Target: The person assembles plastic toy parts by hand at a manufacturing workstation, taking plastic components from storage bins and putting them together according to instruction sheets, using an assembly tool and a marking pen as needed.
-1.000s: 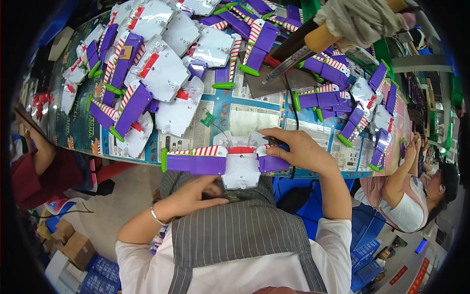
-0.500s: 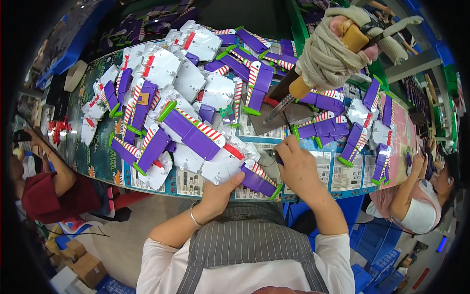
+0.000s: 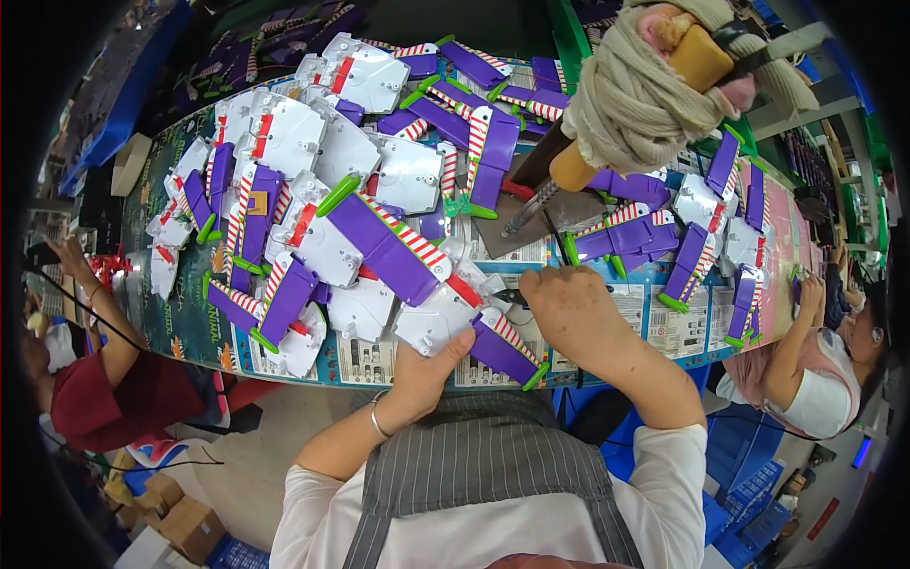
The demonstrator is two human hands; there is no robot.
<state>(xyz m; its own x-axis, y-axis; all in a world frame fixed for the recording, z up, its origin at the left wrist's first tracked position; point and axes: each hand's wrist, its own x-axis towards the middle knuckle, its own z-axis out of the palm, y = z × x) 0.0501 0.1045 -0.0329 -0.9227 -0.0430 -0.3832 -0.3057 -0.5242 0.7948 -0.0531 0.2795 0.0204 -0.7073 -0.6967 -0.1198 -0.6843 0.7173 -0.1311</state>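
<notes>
My left hand [image 3: 424,376] grips the lower edge of a white plastic winged toy part [image 3: 428,327], thumb on top. This part has a red bar, a long purple wing [image 3: 379,242] with a green tip and red-white stripes, and a shorter purple wing [image 3: 502,353] at its lower right. My right hand [image 3: 580,318] is closed, knuckles up, just right of the part. A small dark object [image 3: 512,296] sticks out of its fingers toward the part's edge; its kind is not clear.
Similar white parts [image 3: 294,133] and purple wings [image 3: 493,161] lie heaped leftward and behind, with more wings [image 3: 621,237] at right. A cloth-wrapped handle with a metal rod [image 3: 531,209] slants over a dark plate [image 3: 502,242]. Other people sit on both sides.
My right hand has turned flatter and shifted slightly, its fingers now nearer the white part's edge. My left hand keeps its grip. The whole view has shifted a little.
</notes>
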